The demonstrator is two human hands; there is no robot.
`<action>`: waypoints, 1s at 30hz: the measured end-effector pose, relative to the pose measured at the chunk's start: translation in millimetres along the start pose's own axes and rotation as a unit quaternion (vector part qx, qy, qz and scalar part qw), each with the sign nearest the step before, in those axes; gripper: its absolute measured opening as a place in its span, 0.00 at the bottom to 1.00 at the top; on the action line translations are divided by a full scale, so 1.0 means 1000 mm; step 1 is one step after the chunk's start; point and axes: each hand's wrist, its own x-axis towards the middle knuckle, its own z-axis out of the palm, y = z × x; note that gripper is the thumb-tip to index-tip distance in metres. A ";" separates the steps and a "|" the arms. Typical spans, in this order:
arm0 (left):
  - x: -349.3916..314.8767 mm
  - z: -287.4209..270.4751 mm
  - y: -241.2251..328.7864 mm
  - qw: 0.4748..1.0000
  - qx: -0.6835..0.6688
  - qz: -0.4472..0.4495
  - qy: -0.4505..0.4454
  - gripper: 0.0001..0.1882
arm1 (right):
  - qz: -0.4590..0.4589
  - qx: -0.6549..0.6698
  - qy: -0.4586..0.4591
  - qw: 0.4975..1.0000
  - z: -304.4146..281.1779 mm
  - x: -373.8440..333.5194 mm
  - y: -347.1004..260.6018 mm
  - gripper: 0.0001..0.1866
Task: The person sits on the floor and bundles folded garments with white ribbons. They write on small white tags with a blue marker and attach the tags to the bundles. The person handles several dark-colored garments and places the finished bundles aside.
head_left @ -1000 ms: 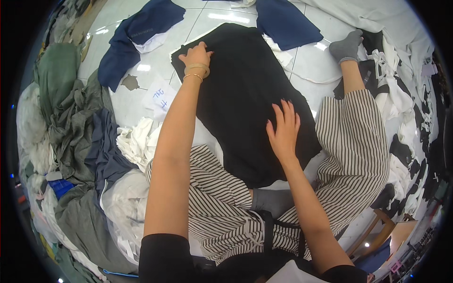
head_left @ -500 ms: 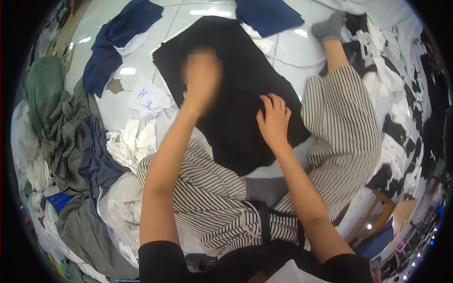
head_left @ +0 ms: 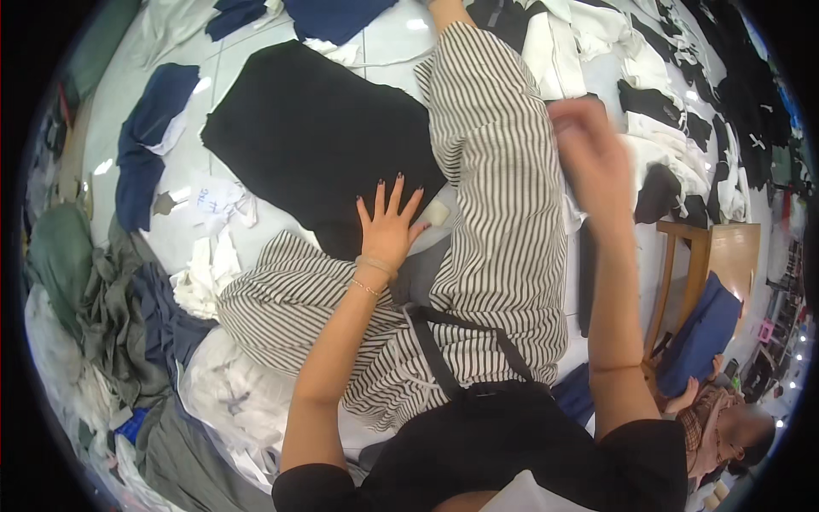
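A large piece of black fabric (head_left: 307, 128) lies spread on the floor in front of my legs. My left hand (head_left: 388, 229) rests palm down on its near right part, fingers spread and holding nothing. Beside the thumb, a small pale block (head_left: 437, 212) lies at the fabric's edge. My right hand (head_left: 595, 158), smeared by motion, is past the outer side of my striped trouser leg (head_left: 495, 145). Its fingers look bent, but whether anything is between them does not show. White cloth pieces (head_left: 644, 158) and black scraps (head_left: 657, 193) lie around that hand.
Navy cloth pieces (head_left: 153, 128) lie on the tiled floor, near a marked white scrap (head_left: 213, 203). Grey-green fabric (head_left: 111, 307) and a translucent plastic bag (head_left: 230, 375) are heaped at left. At right are a wooden stool (head_left: 682, 264) and another person (head_left: 717, 418) with blue cloth.
The view has swung right, bringing the other person into sight. My left hand has moved to the black fabric's near part. My right hand has left the fabric and reached out beyond my leg.
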 end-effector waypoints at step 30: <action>0.007 -0.006 -0.043 0.994 -0.048 -0.097 0.028 0.29 | 0.091 -0.288 -0.203 0.931 0.161 -0.072 0.087 0.10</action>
